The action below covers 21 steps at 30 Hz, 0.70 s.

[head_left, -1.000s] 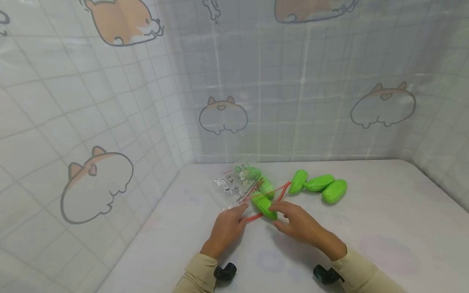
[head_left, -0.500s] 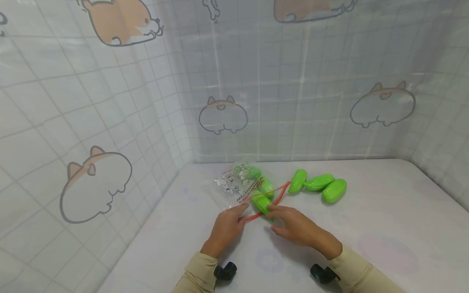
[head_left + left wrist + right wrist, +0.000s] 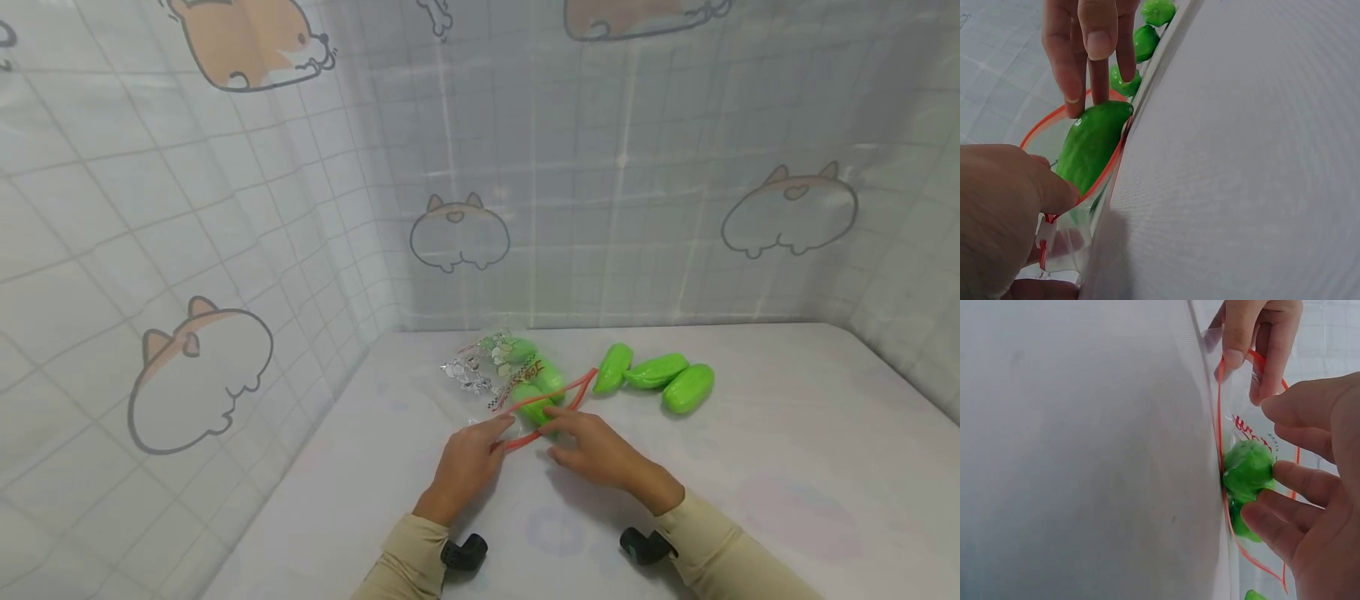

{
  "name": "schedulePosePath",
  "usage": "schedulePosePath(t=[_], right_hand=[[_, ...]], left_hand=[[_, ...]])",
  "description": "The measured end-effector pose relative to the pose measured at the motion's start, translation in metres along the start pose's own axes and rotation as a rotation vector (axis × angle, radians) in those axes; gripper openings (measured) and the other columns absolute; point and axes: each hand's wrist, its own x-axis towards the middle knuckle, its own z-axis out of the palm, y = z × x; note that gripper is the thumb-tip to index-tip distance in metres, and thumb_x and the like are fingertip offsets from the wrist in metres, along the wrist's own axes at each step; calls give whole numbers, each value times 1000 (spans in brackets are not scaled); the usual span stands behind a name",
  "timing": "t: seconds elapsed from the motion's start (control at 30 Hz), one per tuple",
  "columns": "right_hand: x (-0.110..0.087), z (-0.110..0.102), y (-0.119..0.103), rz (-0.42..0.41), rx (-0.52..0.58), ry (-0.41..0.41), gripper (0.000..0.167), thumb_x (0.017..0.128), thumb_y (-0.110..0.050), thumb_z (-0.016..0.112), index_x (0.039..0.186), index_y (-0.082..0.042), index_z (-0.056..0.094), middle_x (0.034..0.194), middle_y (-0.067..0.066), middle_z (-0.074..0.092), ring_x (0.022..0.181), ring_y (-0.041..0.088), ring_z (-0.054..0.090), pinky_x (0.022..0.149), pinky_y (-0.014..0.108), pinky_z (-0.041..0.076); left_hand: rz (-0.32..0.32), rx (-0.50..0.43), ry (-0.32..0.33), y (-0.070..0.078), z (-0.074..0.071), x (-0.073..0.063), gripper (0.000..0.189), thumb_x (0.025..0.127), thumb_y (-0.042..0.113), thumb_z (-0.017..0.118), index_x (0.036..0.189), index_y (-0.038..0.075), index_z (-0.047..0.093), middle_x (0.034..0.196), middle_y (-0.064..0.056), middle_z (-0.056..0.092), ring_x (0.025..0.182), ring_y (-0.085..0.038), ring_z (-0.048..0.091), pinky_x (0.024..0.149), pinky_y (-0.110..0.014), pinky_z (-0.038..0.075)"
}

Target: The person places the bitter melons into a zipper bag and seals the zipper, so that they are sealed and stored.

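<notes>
A clear bag [image 3: 472, 377] lies on the white table [image 3: 780, 442] — dog-print sheeting [image 3: 600, 183] behind.

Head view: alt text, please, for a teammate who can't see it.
A person's left hand holds the mouth of a clear, red-edged bag on a white table, while the fingers of the right hand touch an oblong green piece in that mouth. More pieces show through the bag; three others lie to its right.

White table [image 3: 780, 425], clear bag [image 3: 476, 377], green vegetables [image 3: 657, 372]
</notes>
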Motion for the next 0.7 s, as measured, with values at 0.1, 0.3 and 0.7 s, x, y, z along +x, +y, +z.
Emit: schedulePosePath(t=[0.1, 0.3, 0.7], right_hand=[[1, 2, 1, 8, 8, 6, 27, 89, -4, 72, 115, -2, 72, 143, 22, 53, 135, 40, 47, 107, 56, 38], [-1, 4, 0, 8, -6, 13, 26, 88, -3, 72, 114, -2, 72, 142, 22, 53, 134, 39, 48, 106, 55, 40], [-2, -1, -7, -3, -84, -60, 28, 88, -6, 73, 116, -3, 71, 141, 19, 56, 127, 36, 55, 103, 52, 44]], left_hand=[[-16, -6, -2, 0, 0, 0, 40, 84, 6, 77, 124, 9, 72, 121, -6, 71, 109, -24, 68, 89, -42, 55], [-46, -15, -15, 1, 0, -1, 40, 86, 7, 76, 126, 10, 71, 121, -6, 71, 110, -23, 68, 90, -41, 55], [-36, -65, -10, 1, -2, 0, 42, 84, 3, 76, 125, 9, 71, 122, -6, 70, 112, -23, 67, 92, -40, 54]])
